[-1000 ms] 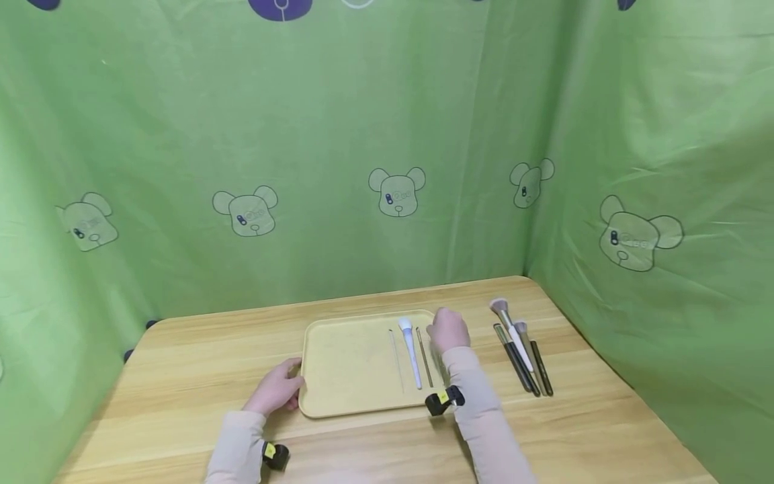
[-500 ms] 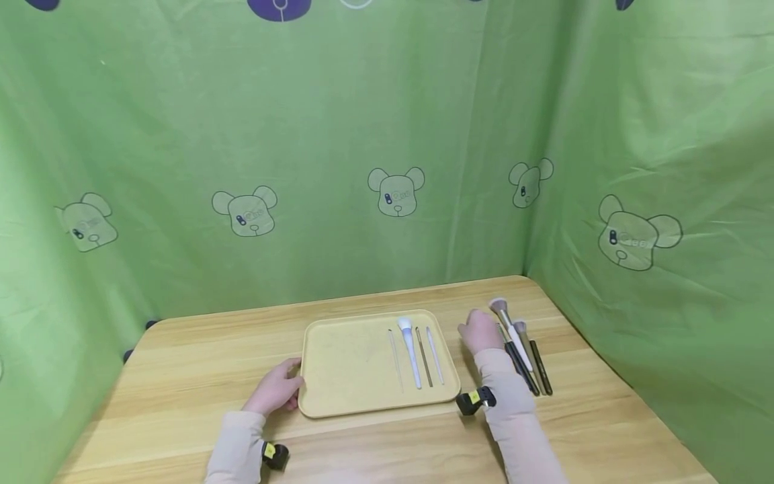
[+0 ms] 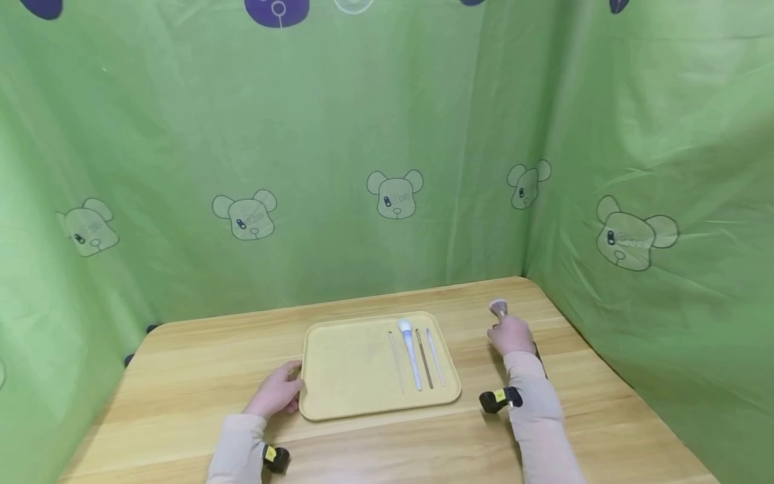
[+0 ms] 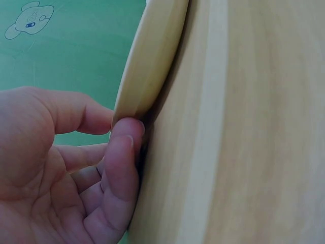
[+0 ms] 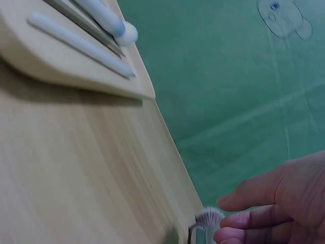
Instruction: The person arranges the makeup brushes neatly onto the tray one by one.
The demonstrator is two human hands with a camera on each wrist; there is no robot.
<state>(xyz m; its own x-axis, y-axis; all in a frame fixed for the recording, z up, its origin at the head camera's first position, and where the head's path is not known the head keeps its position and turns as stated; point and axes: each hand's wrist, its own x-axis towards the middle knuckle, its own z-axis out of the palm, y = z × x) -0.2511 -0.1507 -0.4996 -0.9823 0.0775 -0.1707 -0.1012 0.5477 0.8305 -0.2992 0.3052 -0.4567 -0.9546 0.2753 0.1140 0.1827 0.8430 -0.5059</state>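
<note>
Right hand (image 3: 510, 336): here I am, almost at 3 o'clock from the tray's middle, thumb and fingertips apart with a gap showing; whether they touch any handle underneath, I can't tell.
Loose brush (image 3: 498, 309): bristles poke out at 11 o'clock of that hand, on the wood; the handle's hidden by me.
Its feel: light, I'd judge, stiff in the stem, soft at the tip; a smooth handle could roll.
Where to grip: mid-handle, I'd say, sparing those flared, pale-edged bristles.
Dark handle (image 3: 541, 363): slim and straight, peeking out at 4 o'clock of my right hand.
Left hand (image 3: 277, 390): just under 9 o'clock, thumb and fingers pinching the tray's rim.
Tray (image 3: 345, 376): pale yellow, rounded corners, raised lip; rigid, probably easy to steady.
Tray's row: towards 3 o'clock lie a thin pale stick (image 3: 396, 363), a fluffy-headed white-blue brush (image 3: 411, 356), a slim brown stick (image 3: 424, 359) and a pointed pale stick (image 3: 435, 356).
Table (image 3: 363, 450): smooth-looking, streaky wood grain.
</note>
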